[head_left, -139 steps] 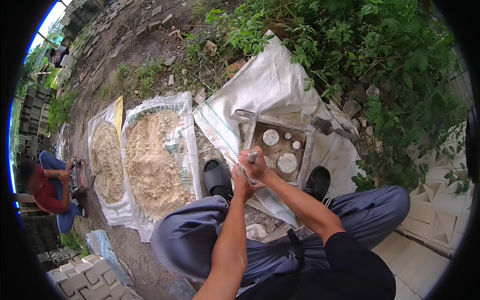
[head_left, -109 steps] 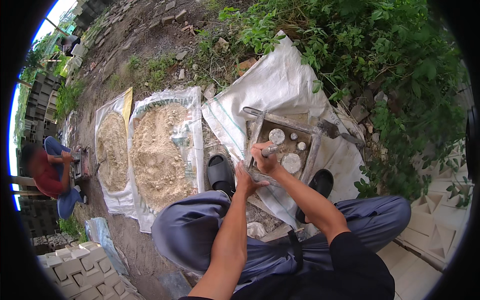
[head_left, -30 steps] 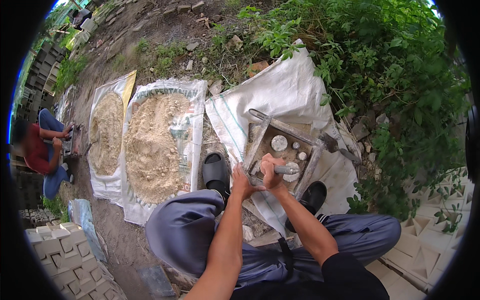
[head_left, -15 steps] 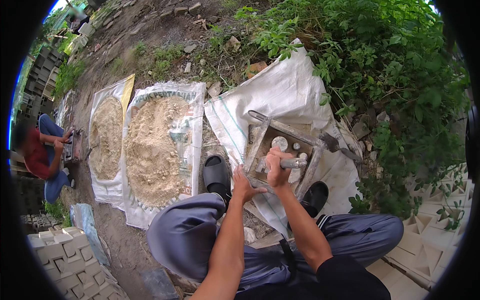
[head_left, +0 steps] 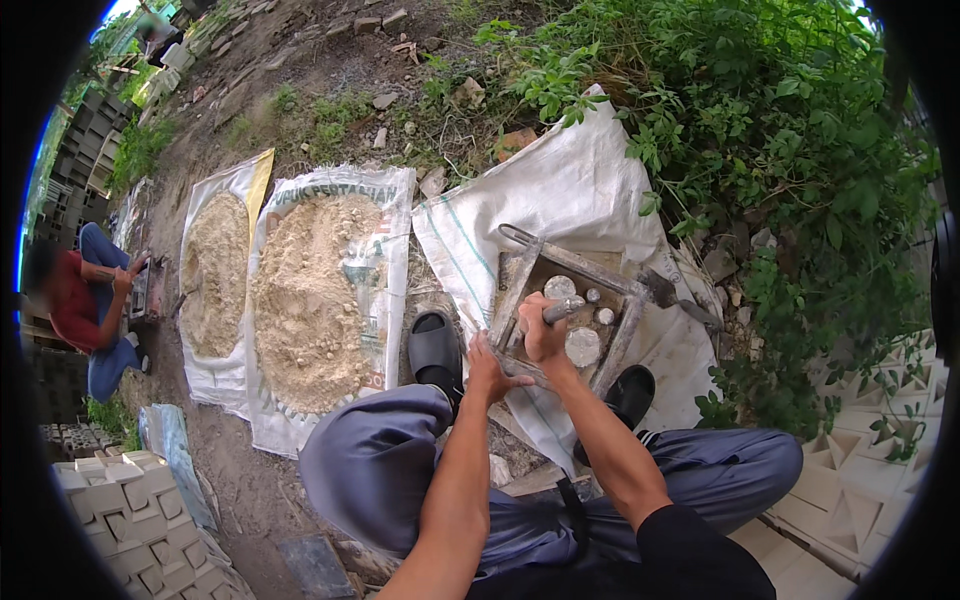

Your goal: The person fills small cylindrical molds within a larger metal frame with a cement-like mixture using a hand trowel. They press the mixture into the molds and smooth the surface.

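Observation:
On a white woven sack (head_left: 572,180) sits a square, dust-coated mould frame (head_left: 625,335), tilted in view, with a wire loop at its far left corner. My left hand (head_left: 488,372) grips the frame's near left corner, thumb stretched along the near bar. My right hand (head_left: 541,335) is closed around a grey rod-shaped tool (head_left: 564,309) over the inside of the frame; its lower end is hidden by my hand. Beside it in the frame are a round pale disc (head_left: 583,347), another disc (head_left: 560,288) and small round knobs (head_left: 606,316).
Two sacks left of my feet carry piles of sandy powder (head_left: 310,295). A dirty trowel (head_left: 680,300) lies right of the frame. Leafy plants (head_left: 750,130) crowd the upper right. Patterned pale blocks (head_left: 135,520) stand lower left; a co-worker in red (head_left: 75,310) crouches far left.
My right hand has shifted left and slightly nearer within the frame, with the rod now tilted. The nearer pale disc shows more fully. My left hand keeps its place on the frame.

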